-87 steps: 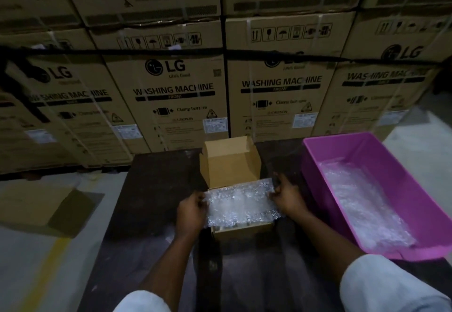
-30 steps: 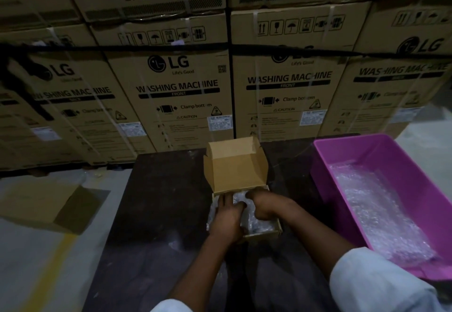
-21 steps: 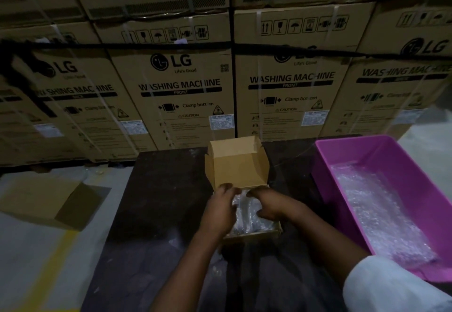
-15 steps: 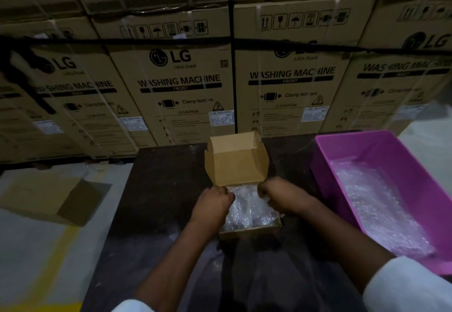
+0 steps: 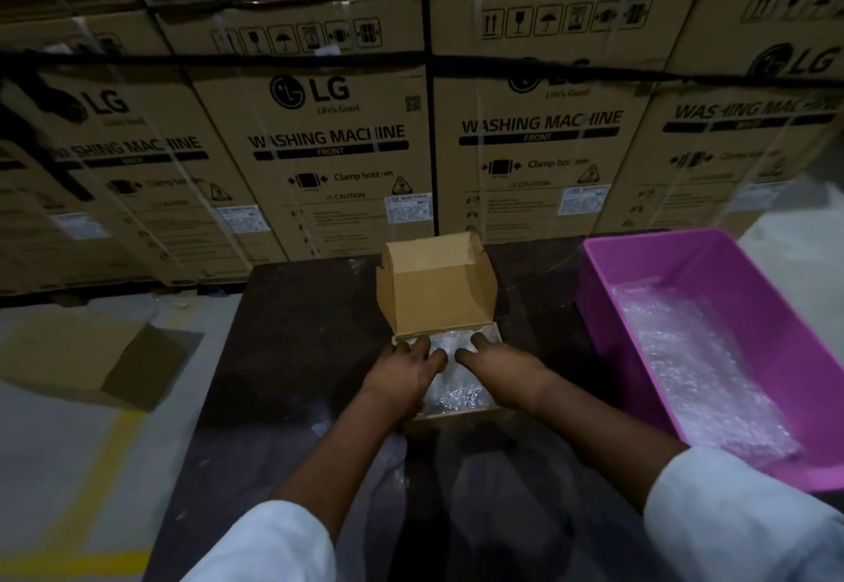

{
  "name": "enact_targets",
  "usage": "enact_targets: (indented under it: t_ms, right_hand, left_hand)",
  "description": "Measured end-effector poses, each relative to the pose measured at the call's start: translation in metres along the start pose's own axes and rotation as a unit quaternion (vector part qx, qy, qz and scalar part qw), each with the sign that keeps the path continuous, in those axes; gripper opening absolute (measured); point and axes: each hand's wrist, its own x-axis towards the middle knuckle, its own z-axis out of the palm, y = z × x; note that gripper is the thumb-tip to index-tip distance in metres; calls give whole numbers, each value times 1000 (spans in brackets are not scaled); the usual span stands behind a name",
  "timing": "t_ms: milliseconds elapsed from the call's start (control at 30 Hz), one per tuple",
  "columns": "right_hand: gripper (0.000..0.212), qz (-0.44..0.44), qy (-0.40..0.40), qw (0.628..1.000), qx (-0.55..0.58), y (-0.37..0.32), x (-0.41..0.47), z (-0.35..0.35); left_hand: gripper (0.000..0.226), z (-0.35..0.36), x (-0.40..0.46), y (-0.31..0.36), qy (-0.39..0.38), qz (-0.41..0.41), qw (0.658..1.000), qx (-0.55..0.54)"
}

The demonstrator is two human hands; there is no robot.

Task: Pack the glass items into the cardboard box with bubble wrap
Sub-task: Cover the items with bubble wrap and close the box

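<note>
1. Vs 0.5 s ago: fingers now laid out flat over the bubble wrap (image 5: 450, 392) instead of curled at the box's far end.
2. Left hand (image 5: 402, 373) & right hand (image 5: 498, 369) are held palm-down, fingers straight, nothing gripped.
3. Wrap is pressed under both hands inside the cardboard box (image 5: 438, 303), lid up, on the dark table (image 5: 297, 353).

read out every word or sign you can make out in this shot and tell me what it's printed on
All on the big stacked cartons behind the table:
"LG"
"Life's Good"
"WASHING MACHINE"
"FRONT"
"Clamp bottom"
"CAUTION"
Handling pictograms along the top: arrows, glass, umbrella.
White stickers and fine print: too blurred to read.
Small cardboard box and pink tub: no text visible.
</note>
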Motion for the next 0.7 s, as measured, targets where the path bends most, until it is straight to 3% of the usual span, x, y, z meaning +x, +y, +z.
enact_targets:
  t_ms: [100, 267, 467, 567, 700]
  right_hand:
    - [63, 0, -39, 999, 24, 7, 8, -9]
    - [45, -5, 11, 1000, 20, 26, 16, -19]
    - [41, -30, 65, 995, -68, 29, 14, -12]
    - [44, -14, 95, 989, -115, 30, 14, -10]
    - [50, 6, 60, 992, -112, 33, 15, -15]
  left_hand:
    - [69, -1, -2, -2, 0, 11, 1000, 17]
    - [65, 3, -3, 2, 21, 4, 1000, 17]
    - [51, -10, -2, -19, 37, -18, 990, -132]
    - [45, -14, -7, -27, 87, -39, 994, -53]
    - [63, -9, -7, -22, 13, -64, 998, 5]
